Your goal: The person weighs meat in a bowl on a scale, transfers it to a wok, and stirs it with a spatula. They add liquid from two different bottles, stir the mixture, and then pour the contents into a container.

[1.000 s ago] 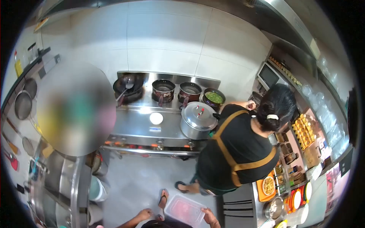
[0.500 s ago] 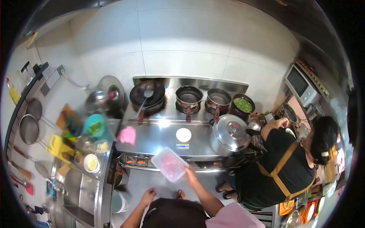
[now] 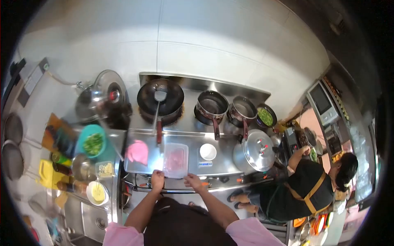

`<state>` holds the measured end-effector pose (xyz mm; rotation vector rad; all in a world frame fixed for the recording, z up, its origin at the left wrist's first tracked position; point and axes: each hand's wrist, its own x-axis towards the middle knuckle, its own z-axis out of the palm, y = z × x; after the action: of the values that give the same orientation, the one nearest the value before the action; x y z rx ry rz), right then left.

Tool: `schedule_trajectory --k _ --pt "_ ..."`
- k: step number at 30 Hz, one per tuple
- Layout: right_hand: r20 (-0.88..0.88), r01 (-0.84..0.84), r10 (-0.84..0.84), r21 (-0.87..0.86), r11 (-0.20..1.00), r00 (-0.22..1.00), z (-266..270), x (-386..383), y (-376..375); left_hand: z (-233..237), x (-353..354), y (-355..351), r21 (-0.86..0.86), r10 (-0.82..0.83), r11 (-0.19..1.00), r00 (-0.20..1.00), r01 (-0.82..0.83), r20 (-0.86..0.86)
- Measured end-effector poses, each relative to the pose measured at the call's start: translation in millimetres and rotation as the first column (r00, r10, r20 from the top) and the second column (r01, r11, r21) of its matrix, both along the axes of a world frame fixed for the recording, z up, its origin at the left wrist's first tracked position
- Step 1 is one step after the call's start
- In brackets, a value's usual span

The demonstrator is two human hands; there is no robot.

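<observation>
1. The left hand (image 3: 157, 180) is at the near left corner of the clear plastic container (image 3: 175, 160), its fingers curled in close together. Whether they touch or pinch the rim, I cannot tell.
2. The right hand (image 3: 194, 183) is at the near right corner, fingers pointing toward the container and slightly bent. Its grip cannot be told either.
3. The container, with something pink showing in it, lies on the steel counter (image 3: 193, 143) at its near edge, on the far side of both hands and between them.
4. Left of the container, a pink item (image 3: 137, 152) lies on the same counter; right of it sits a white bowl (image 3: 208, 152), with a small blue-and-white strip (image 3: 205, 164) just on its near side.
5. Farther back, a wok (image 3: 156, 107) sits on the stove with a ladle (image 3: 159, 96) resting in it, its handle toward the container.
6. Two dark saucepans (image 3: 212, 103) (image 3: 243, 108) and a pan of chopped greens (image 3: 266, 117) stand to the right of the wok.
7. Near these, a large lidded pot (image 3: 257, 151) stands at the counter's right end.
8. At far left, a teal bowl (image 3: 92, 141) holds greens.
9. A person in a black top (image 3: 308, 184) works at the right, well apart from both hands.
</observation>
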<state>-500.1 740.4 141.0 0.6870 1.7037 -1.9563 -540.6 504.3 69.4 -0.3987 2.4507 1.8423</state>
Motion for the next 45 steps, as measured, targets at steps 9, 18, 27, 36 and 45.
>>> schedule_trajectory --k 9,18,27,36,45 --pt "0.132 -0.491 0.479 0.370 0.789 0.868 43 -16 -12 42 -34 -29 0.179 -0.102 0.982 0.963 0.058 0.249" --pt "-0.191 -0.053 0.412 0.857 0.512 0.891 12 -144 6 38 -63 -55 -0.103 0.004 0.995 1.000 -0.003 0.012" --pt "-0.043 -0.185 0.456 0.877 0.443 0.889 32 -171 -16 42 -63 -42 0.027 -0.160 0.987 0.968 0.158 0.196" --pt "0.033 -0.229 0.510 0.917 0.326 0.859 7 -183 26 50 -60 -21 -0.015 -0.206 0.977 0.958 0.213 0.198" --pt "0.021 -0.304 0.484 0.802 0.514 0.875 66 -194 38 93 -44 -10 0.355 -0.286 0.915 0.927 0.190 0.241"
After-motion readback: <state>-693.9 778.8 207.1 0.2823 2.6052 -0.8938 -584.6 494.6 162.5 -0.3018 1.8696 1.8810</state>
